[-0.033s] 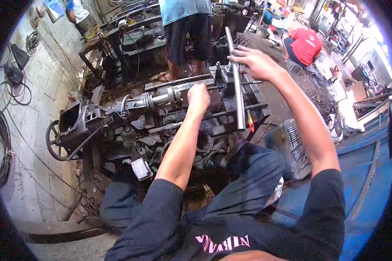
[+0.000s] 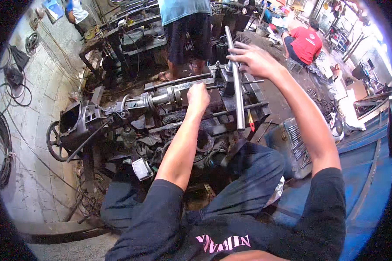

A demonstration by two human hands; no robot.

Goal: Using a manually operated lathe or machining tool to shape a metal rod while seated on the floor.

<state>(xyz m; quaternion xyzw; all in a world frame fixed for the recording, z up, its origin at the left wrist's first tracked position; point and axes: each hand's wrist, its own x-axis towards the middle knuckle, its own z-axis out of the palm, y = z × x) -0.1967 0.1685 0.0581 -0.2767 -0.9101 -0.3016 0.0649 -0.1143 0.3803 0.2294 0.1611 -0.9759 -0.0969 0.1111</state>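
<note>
A long steel bar [image 2: 237, 87] stands upright at a slight lean, at the right end of a dark, greasy lathe-like machine [image 2: 170, 119]. My right hand [image 2: 256, 62] is at its upper part, with fingers stretched across the bar and slightly blurred. Over the middle of the machine, my left hand [image 2: 198, 95] is closed like a fist, just right of a shiny cylindrical part [image 2: 161, 98]. A thin rod [image 2: 250, 82] runs rightward from near that fist. What the left fingers grip is hidden.
A handwheel [image 2: 56, 140] is at the machine's left end. A brush with a red tip [image 2: 251, 124] lies by the bar's foot. A metal tray of bits [image 2: 297, 148] sits beside my right knee. One person [image 2: 185, 30] stands beyond the machine; another in red [image 2: 306, 43] crouches farther right.
Very little differs. My right fingers have shifted slightly along the bar's upper part, while my left fist stays in place.
</note>
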